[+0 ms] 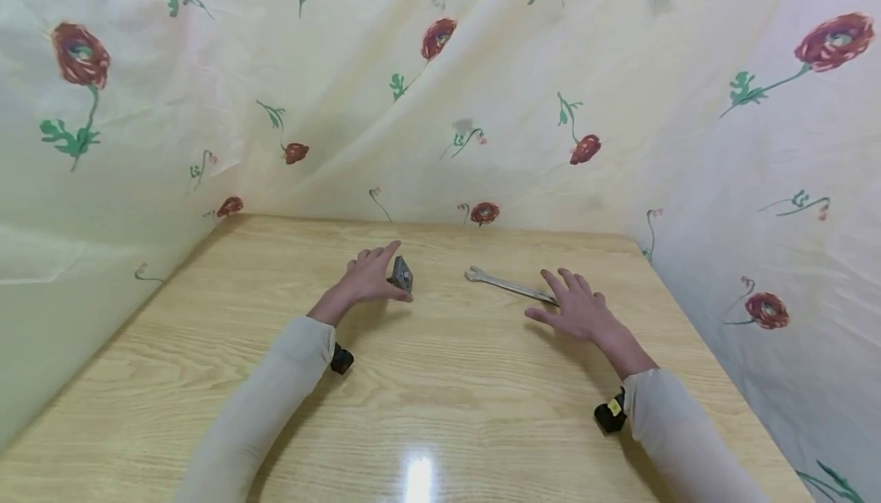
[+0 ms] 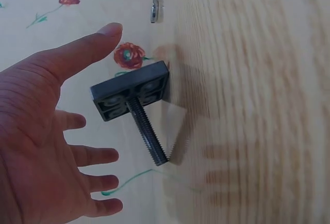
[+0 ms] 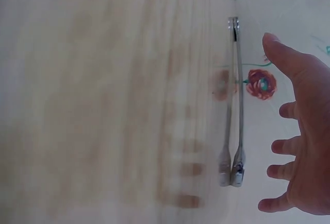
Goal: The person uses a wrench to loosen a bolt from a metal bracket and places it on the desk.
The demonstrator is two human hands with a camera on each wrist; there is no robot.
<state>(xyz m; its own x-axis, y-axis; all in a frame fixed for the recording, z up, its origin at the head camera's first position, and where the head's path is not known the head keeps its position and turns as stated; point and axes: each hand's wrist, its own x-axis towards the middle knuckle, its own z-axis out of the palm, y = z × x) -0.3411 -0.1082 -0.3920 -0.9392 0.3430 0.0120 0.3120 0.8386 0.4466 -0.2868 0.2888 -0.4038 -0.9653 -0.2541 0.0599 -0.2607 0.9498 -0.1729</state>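
Note:
A dark levelling foot, with a square plate (image 2: 131, 87) and a threaded stem (image 2: 148, 134), rests tilted on the table. My left hand (image 1: 367, 275) is around its left side, thumb and fingers spread; in the left wrist view a gap shows between the hand and the foot. Farther right lies a silver combination wrench (image 1: 508, 284), its open end pointing left. Over the wrench's right end hovers my right hand (image 1: 580, 310), fingers spread, hiding that end in the head view. The right wrist view shows the whole wrench (image 3: 241, 100), apart from the fingers.
Both things lie on a light wood-grain table (image 1: 440, 381). A floral cloth (image 1: 385, 105) hangs along its back and sides. Each wrist wears a small black camera, one below the left sleeve (image 1: 340, 358) and one by the right sleeve (image 1: 609, 414).

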